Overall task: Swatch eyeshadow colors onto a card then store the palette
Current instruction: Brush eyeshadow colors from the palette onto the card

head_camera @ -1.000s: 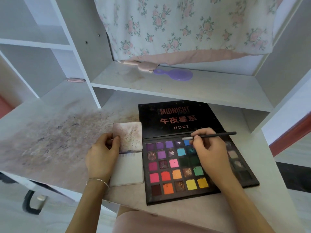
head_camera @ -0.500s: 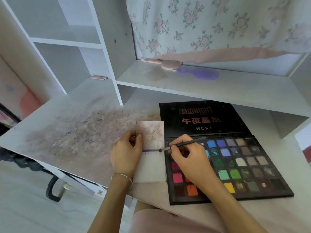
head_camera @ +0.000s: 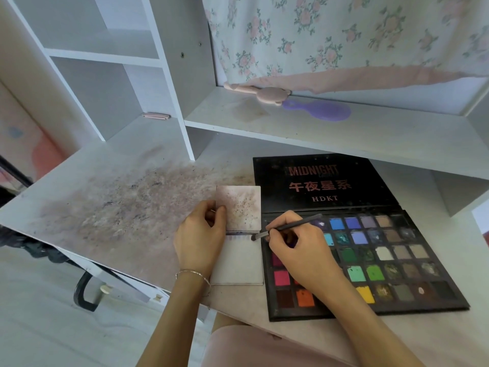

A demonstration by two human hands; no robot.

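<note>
One large black rectangular eyeshadow palette [head_camera: 397,263], lid open flat, on stained white desk [head_camera: 111,207]. One small white card [head_camera: 238,263] just left of palette. Right hand [head_camera: 296,250] fingers pinching one thin dark brush [head_camera: 288,227], tip on card. Left hand [head_camera: 201,234] fingers pinning one stained, flipped-up square sheet [head_camera: 239,207].

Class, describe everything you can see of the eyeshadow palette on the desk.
The eyeshadow palette is a black, flat case lying open on the desk, its lid folded back flat and printed MIDNIGHT and HDKT. Rows of square pans show blues, greens, yellow, orange, pink and browns, many worn. The right hand holding a brush rests over its left pans; a card lies along its left edge.
</note>
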